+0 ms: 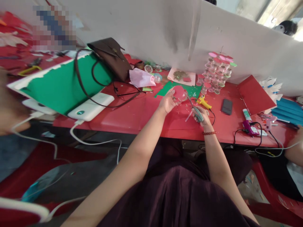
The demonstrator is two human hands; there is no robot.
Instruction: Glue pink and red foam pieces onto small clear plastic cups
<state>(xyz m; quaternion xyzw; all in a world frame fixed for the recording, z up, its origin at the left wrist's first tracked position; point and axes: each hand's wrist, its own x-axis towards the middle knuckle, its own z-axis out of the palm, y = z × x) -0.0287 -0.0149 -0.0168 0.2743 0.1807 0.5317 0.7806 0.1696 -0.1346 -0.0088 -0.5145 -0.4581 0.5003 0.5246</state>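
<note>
Over the red table (123, 116), my left hand (167, 102) pinches a round red paper disc (179, 93) that sits against a small see-through plastic cup (184, 96). My right hand (201, 115) is wrapped round the grey-green handles of a pair of scissors (198, 114). The scissor blades reach up to the right edge of the disc and cup; whether they touch it I cannot tell. Just beyond my right hand lies a yellow glue gun (204, 102). Green paper (165, 89) and small scraps lie under and behind the disc.
A stacked cup decoration (217, 74) stands at the back. To the left are a brown bag (111, 56), a green board (71, 78) and a white power bank (92, 106) with cables. A phone (226, 107) and pink glue gun (268, 121) lie right. Other people's arms show at both sides.
</note>
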